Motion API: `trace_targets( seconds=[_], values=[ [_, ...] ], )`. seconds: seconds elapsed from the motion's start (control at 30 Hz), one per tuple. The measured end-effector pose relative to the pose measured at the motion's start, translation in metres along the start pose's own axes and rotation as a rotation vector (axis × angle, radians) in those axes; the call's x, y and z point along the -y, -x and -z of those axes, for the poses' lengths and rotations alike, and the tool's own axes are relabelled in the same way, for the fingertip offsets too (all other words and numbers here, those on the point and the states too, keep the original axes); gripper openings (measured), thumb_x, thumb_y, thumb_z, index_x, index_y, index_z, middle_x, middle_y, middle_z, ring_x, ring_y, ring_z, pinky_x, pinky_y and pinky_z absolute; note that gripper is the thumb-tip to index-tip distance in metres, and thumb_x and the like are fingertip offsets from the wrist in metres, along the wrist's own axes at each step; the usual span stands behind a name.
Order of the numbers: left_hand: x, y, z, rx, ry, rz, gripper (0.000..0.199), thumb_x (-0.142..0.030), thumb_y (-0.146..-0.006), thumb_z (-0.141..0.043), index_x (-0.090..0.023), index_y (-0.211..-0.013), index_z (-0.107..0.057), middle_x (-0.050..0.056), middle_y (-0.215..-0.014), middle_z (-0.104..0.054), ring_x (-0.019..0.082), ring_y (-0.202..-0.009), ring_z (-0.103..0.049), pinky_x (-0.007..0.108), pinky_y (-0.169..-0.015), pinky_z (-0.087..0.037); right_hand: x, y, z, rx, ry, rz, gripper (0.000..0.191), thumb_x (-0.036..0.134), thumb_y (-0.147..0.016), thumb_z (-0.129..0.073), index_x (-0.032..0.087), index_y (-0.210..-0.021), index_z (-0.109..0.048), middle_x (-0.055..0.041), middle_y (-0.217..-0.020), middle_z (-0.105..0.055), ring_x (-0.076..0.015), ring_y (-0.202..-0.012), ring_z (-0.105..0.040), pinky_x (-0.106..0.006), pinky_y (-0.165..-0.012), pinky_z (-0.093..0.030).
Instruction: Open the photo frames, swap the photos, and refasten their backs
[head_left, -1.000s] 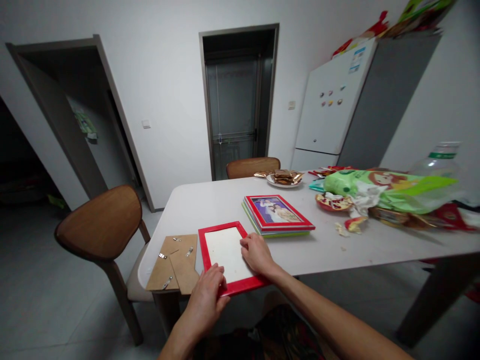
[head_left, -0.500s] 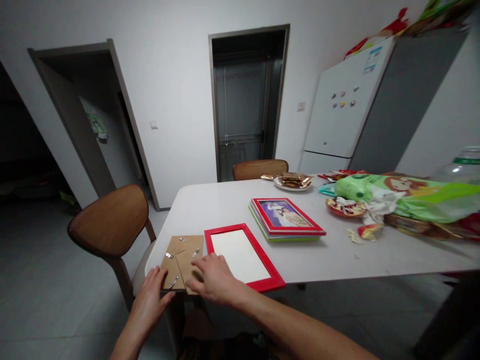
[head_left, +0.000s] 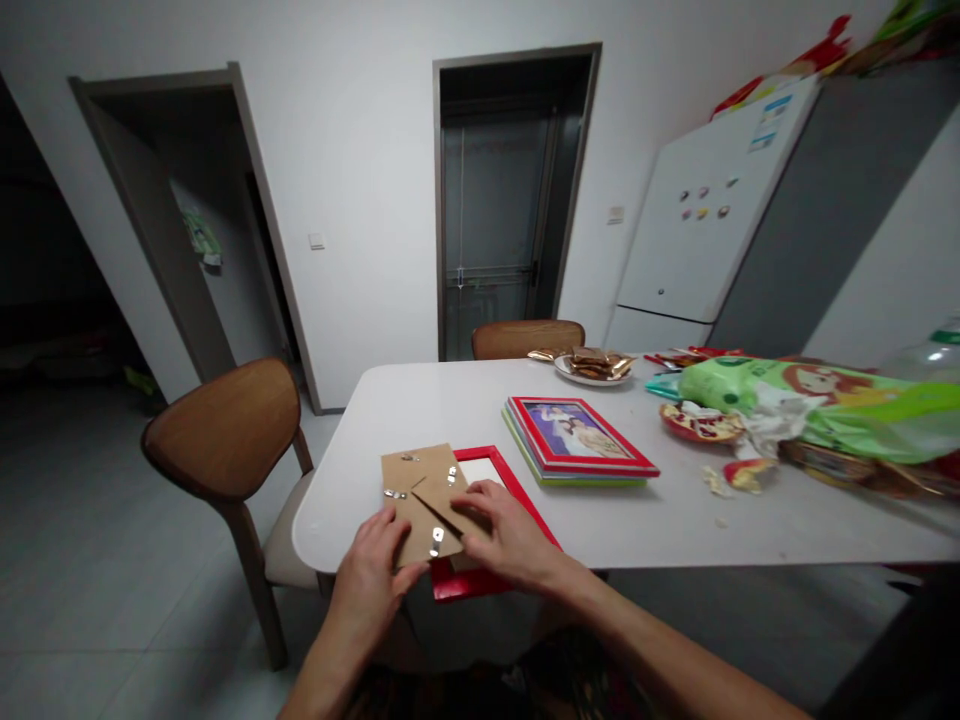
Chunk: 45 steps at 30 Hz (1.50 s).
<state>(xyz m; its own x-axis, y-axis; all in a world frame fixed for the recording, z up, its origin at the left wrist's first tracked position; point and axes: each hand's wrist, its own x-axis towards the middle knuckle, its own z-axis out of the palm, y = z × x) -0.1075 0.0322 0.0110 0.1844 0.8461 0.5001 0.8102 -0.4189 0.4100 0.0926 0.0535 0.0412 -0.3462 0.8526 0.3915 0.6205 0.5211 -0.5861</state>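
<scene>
A brown picture-frame backing board (head_left: 420, 520) with several metal clips is held between my two hands, over the left part of a red picture frame (head_left: 517, 487). My left hand (head_left: 371, 555) grips the board's lower left edge, thumb at the bottom. My right hand (head_left: 506, 530) pinches the stand flap on the board's right side, and a dark gap shows along the flap. Inside the red frame a white sheet (head_left: 480, 470) shows in part; the board and my right hand cover the rest.
A stack of framed pictures (head_left: 577, 440) lies right of the red frame. Farther off are a plate of wrapped snacks (head_left: 596, 372), an opened pomegranate (head_left: 701, 424), peel pieces (head_left: 746, 474) and a green bag (head_left: 832, 400). A wooden chair (head_left: 225, 430) stands left of the white table (head_left: 337, 460).
Both hands have lifted the backing board and moved it right, from beside the red frame to over its left part. The stand flap now sits slightly apart from the board.
</scene>
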Motion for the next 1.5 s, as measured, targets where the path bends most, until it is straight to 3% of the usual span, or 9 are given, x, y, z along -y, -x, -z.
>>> trace_targets(
  seconds=[0.2,0.37,0.47,0.57,0.63,0.87,1.1,1.4,1.5],
  values=[
    [-0.044,-0.007,-0.033,0.175,0.039,-0.017,0.032,-0.021,-0.067,-0.061,-0.015,-0.098,-0.056,0.013,-0.112,-0.055,0.025,-0.105,-0.050,0.042,-0.090,-0.040,-0.042,0.028,0.031,0.035,0.101,-0.096,0.038,0.017,-0.061,-0.048,0.018,-0.096,-0.062,-0.0067,-0.098,-0.054,-0.0185,-0.089,-0.050,-0.030,-0.081,-0.039],
    [-0.048,-0.013,-0.035,0.279,-0.001,-0.042,0.014,-0.014,-0.074,-0.051,-0.015,-0.084,-0.060,0.010,-0.100,-0.061,0.023,-0.103,-0.051,0.038,-0.092,-0.038,-0.061,0.029,0.020,0.010,0.200,-0.067,0.040,0.019,-0.061,-0.049,0.019,-0.099,-0.061,-0.0077,-0.104,-0.054,-0.0200,-0.094,-0.048,-0.032,-0.084,-0.036],
    [-0.050,-0.016,-0.031,0.280,0.002,-0.061,0.015,-0.011,-0.075,-0.045,-0.017,-0.077,-0.059,0.007,-0.091,-0.063,0.021,-0.100,-0.052,0.037,-0.091,-0.038,-0.066,0.029,0.014,-0.014,0.276,-0.023,0.041,0.019,-0.061,-0.049,0.020,-0.100,-0.061,-0.0080,-0.107,-0.053,-0.0205,-0.096,-0.045,-0.034,-0.085,-0.034],
    [-0.055,-0.015,-0.031,0.275,0.000,-0.062,0.007,-0.018,-0.073,-0.052,-0.016,-0.078,-0.057,0.008,-0.090,-0.062,0.023,-0.098,-0.052,0.041,-0.089,-0.038,-0.064,0.031,0.015,0.016,0.341,-0.004,0.037,0.022,-0.065,-0.050,0.023,-0.100,-0.060,-0.0065,-0.106,-0.054,-0.0202,-0.096,-0.045,-0.034,-0.083,-0.033],
    [-0.058,-0.012,-0.034,0.286,0.010,-0.072,0.018,-0.026,-0.068,-0.060,-0.016,-0.081,-0.055,0.010,-0.097,-0.060,0.025,-0.099,-0.051,0.045,-0.090,-0.034,-0.061,0.032,0.018,0.038,0.376,-0.005,0.033,0.026,-0.069,-0.049,0.025,-0.099,-0.060,-0.0054,-0.104,-0.054,-0.0200,-0.096,-0.044,-0.034,-0.082,-0.033],
    [-0.052,-0.006,-0.039,0.344,0.037,-0.065,0.024,-0.023,-0.065,-0.063,-0.017,-0.085,-0.052,0.012,-0.117,-0.051,0.026,-0.110,-0.045,0.049,-0.096,-0.025,-0.063,0.006,0.019,0.068,0.422,-0.020,0.034,0.021,-0.077,-0.040,0.021,-0.106,-0.057,-0.0072,-0.100,-0.055,-0.0177,-0.089,-0.046,-0.030,-0.077,-0.034],
    [-0.048,-0.006,-0.035,0.340,0.057,-0.050,0.036,-0.024,-0.066,-0.062,-0.017,-0.099,-0.050,0.010,-0.113,-0.055,0.025,-0.110,-0.046,0.047,-0.097,-0.025,-0.072,-0.022,0.011,0.110,0.588,-0.084,0.022,0.018,-0.075,-0.042,0.015,-0.078,-0.064,-0.0106,-0.087,-0.055,-0.0201,-0.084,-0.045,-0.030,-0.078,-0.034],
    [-0.048,-0.004,-0.037,0.341,0.052,-0.043,0.044,-0.025,-0.067,-0.061,-0.015,-0.108,-0.047,0.012,-0.114,-0.053,0.025,-0.111,-0.044,0.046,-0.099,-0.024,-0.080,-0.012,0.015,0.070,0.496,-0.057,0.024,0.012,-0.074,-0.039,0.012,-0.072,-0.063,-0.0088,-0.083,-0.054,-0.0168,-0.084,-0.046,-0.027,-0.078,-0.034],
    [-0.041,-0.005,-0.038,0.321,0.083,-0.063,0.047,-0.023,-0.067,-0.060,-0.016,-0.111,-0.045,0.010,-0.112,-0.055,0.025,-0.110,-0.045,0.047,-0.099,-0.025,-0.070,0.001,0.012,0.016,0.445,0.018,0.027,0.013,-0.075,-0.038,0.014,-0.086,-0.063,-0.0091,-0.093,-0.053,-0.0173,-0.088,-0.044,-0.030,-0.079,-0.033]
  ],
)
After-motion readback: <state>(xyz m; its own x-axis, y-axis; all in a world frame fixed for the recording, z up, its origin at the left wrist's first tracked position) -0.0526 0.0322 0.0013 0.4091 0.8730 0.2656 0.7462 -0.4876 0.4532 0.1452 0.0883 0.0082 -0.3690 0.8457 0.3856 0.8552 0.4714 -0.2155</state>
